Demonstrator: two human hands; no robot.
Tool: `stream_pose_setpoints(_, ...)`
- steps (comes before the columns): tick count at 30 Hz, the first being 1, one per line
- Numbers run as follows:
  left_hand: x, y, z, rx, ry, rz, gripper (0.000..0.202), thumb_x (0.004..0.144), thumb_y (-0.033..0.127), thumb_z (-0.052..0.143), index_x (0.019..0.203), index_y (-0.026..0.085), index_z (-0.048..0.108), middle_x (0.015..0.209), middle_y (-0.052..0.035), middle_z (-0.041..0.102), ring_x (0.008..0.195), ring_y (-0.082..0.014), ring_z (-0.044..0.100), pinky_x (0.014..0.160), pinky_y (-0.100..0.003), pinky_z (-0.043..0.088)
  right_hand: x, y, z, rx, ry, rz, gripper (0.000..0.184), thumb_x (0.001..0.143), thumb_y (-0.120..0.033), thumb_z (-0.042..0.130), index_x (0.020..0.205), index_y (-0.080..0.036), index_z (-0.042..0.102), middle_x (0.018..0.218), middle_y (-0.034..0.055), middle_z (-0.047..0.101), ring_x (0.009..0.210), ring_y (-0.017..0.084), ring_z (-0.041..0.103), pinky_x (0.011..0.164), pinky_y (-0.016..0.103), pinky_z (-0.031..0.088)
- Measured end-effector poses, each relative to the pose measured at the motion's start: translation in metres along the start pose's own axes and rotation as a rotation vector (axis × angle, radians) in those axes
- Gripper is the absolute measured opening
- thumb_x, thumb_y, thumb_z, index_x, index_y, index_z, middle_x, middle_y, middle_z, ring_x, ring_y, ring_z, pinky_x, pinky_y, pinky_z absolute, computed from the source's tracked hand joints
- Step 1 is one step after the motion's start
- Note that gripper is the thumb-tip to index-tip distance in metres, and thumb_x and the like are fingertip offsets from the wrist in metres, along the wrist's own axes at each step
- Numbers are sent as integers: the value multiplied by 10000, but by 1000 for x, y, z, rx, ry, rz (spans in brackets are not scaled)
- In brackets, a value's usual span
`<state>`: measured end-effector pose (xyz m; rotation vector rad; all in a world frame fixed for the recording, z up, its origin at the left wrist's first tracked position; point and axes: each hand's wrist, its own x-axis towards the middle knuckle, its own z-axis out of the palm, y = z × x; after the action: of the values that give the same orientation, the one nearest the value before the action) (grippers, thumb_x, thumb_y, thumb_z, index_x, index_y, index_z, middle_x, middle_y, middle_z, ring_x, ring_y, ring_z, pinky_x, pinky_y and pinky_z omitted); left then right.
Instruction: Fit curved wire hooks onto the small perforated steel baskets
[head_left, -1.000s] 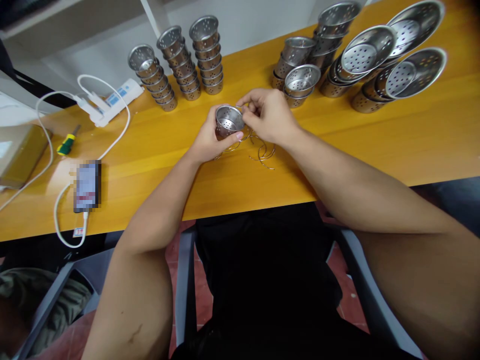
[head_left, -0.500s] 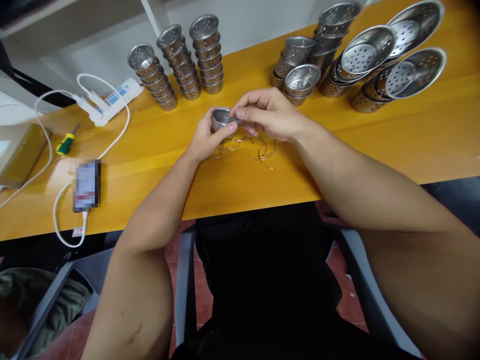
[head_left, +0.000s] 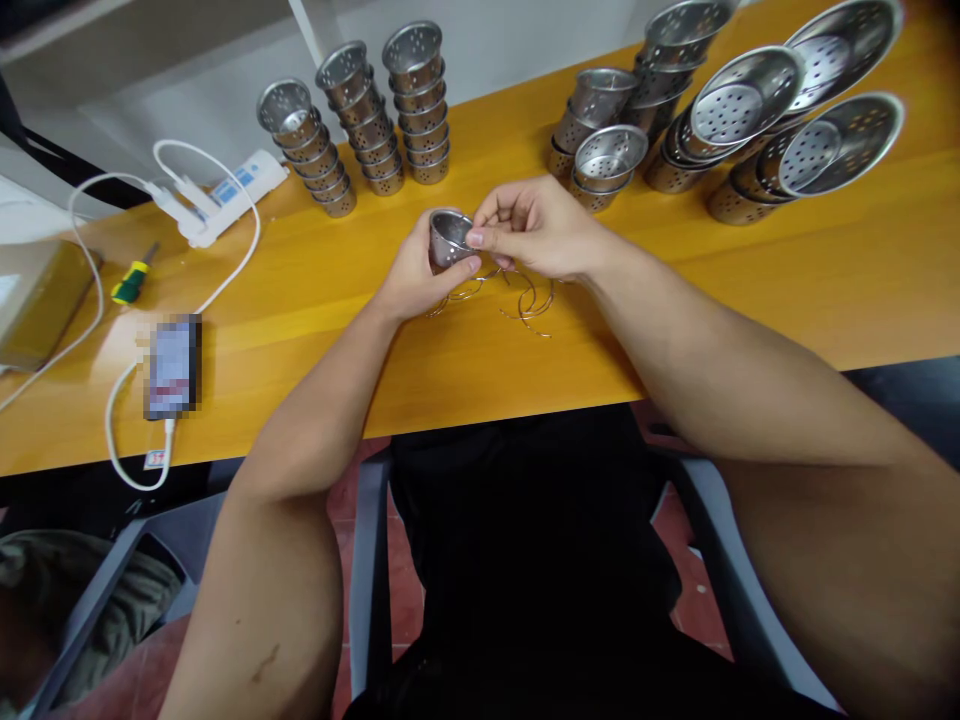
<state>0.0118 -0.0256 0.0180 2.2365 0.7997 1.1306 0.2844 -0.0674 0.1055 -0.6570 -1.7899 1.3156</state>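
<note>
A small perforated metal cup (head_left: 450, 238) is held just above the table with its opening facing up and slightly toward me. My left hand (head_left: 414, 272) is wrapped round its left side, the thumb lying along the near wall. At the right of the rim, the thumb and forefinger of my right hand (head_left: 536, 230) are closed in a pinch on the edge. Whether they also grip a thin wire there, I cannot tell. Several thin curved wires (head_left: 529, 300) lie on the table below my hands, partly hidden by them.
Stacked perforated cups (head_left: 416, 110) stand at the back left. More stacks, some of wider flared cups (head_left: 844, 150), are at the right. A power strip (head_left: 240, 200), a screwdriver (head_left: 133, 283) and a cabled phone (head_left: 172, 368) lie to the left on the yellow table (head_left: 300, 290).
The cup has turned in my left hand so more of its near wall shows. My right fingertips have come out from inside the cup to the right side of its rim.
</note>
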Motion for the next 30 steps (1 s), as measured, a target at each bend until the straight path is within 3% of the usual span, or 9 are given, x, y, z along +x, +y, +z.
stream_pose_setpoints(7, -2, -3, -2, 0, -11, 16, 988, 1058, 1011, 890, 1659, 260, 666, 1486, -142, 828, 1341, -350, 872, 1328, -609, 714, 0, 5, -1, -36, 0, 29, 805, 773, -1044, 1142, 974, -337, 816, 726, -16, 730, 619, 222, 636, 526, 361, 526)
stream_pose_setpoints(17, -3, -5, -1, 2, -14, 20, 1014, 1059, 1026, 869, 1696, 271, 638, 1512, -138, 795, 1463, -381, 821, 1400, -634, 641, -1, 1, 0, -16, -25, 23, 771, 803, -996, 1156, 998, -325, 831, 748, -19, 731, 621, 202, 559, 566, 369, 484)
stream_pose_setpoints(23, 0, -10, 6, -31, 85, 2, 1007, 1044, 1044, 874, 1677, 305, 615, 1530, -125, 807, 1468, -356, 846, 1397, -598, 666, 3, 12, -4, -115, 160, -65, 904, 689, -1038, 1172, 1175, -358, 827, 894, 4, 712, 773, 262, 614, 693, 427, 546)
stream_pose_setpoints(27, 1, -18, 5, -26, 148, -5, 1029, 1036, 1057, 869, 1709, 332, 587, 1551, -140, 809, 1478, -357, 851, 1404, -603, 667, 1, 15, -2, -276, 211, -77, 867, 830, -1131, 1006, 1208, -371, 833, 1023, 61, 738, 884, 323, 678, 758, 470, 601)
stream_pose_setpoints(30, 1, -23, 4, 8, 145, 23, 1018, 1080, 1064, 797, 1744, 331, 556, 1578, -154, 796, 1491, -356, 845, 1404, -597, 658, -3, 13, 2, -359, 196, -115, 816, 913, -1119, 946, 1185, -353, 874, 1101, 91, 731, 936, 328, 691, 832, 486, 646)
